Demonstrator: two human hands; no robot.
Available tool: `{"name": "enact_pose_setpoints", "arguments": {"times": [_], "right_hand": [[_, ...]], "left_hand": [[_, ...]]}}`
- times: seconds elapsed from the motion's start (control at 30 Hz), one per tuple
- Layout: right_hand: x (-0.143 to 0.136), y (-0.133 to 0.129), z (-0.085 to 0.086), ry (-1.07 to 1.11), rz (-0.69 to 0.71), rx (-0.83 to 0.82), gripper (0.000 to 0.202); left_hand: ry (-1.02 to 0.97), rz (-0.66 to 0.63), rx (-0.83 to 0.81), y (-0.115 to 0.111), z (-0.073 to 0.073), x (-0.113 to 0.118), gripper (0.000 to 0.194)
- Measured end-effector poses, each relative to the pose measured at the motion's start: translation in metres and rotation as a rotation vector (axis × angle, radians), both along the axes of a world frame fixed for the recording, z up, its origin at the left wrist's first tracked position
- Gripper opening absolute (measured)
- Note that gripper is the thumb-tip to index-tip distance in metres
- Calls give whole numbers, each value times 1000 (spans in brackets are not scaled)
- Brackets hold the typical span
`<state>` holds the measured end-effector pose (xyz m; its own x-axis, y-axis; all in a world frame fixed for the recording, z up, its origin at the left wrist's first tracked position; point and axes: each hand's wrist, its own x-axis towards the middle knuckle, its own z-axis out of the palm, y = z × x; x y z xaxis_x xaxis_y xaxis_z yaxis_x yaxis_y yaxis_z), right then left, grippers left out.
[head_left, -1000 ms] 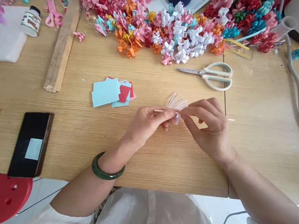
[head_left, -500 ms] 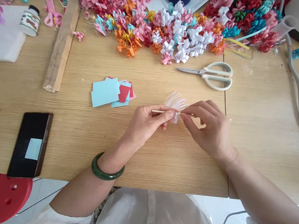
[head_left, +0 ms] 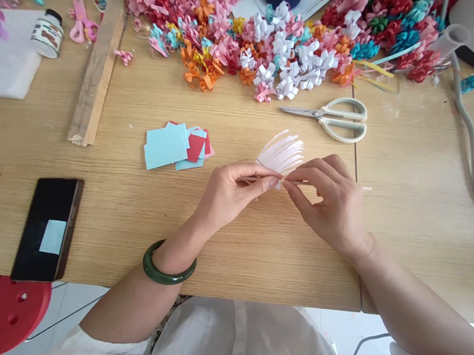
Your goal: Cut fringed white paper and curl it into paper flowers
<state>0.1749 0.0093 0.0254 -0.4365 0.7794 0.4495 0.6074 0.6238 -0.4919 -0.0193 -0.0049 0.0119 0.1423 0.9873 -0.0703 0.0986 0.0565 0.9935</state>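
Presently, both hands are engaged on the same work, near the middle of the table; the left hand has its thumb and forefinger clamped on the fringed white paper and along the thin stick; the right hand has its thumb and fingertips pinched together on the thin stick, immediately right of the left fingertips; whether they also press the fringed white paper, I cannot tell.

Compared with 1 second ago, the fringe stands taller and wider, its strips reaching farther toward the far side; the plain tab that hung on the near side of the fingers is now reduced to a small sliver; the right end of the thin stick, almost lost 0.5 seconds ago, shows again past the right hand; both hands hold nearly the same place.

Unchanged items: 1 small pile of blue and red cards, left of the hands; 1 pair of off-white-handled scissors, beyond the right hand, blades pointing left; 1 phone at the near left edge; 1 heap of curled paper flowers across the far side.
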Motion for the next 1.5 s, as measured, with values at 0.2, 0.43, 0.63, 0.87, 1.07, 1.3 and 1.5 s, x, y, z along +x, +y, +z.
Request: {"name": "enact_pose_setpoints", "arguments": {"times": [0.2, 0.43, 0.63, 0.87, 1.07, 1.3, 1.5], "right_hand": [[0, -1, -2, -34, -4, -3, 4], [6, 8, -3, -71, 55, -29, 9], [31, 32, -3, -103, 151, -158, 12], [68, 62, -14, -68, 44, -433, 21], [64, 68, -24, 45, -207, -353, 13], [48, 61, -27, 38, -205, -182, 11], [43, 54, -20, 17, -217, -80, 11]], "left_hand": [[160, -46, 247, -1, 3, 2, 18], [389, -66, 382, -1, -3, -1, 19], [440, -61, 392, 0, -4, -1, 16], [437, 8, 428, 3, -11, -6, 14], [468, 67, 503, 7, -10, -7, 17], [467, 202, 508, 3, 1, -6, 21], [359, 164, 359, 5, -6, -5, 21]]}}
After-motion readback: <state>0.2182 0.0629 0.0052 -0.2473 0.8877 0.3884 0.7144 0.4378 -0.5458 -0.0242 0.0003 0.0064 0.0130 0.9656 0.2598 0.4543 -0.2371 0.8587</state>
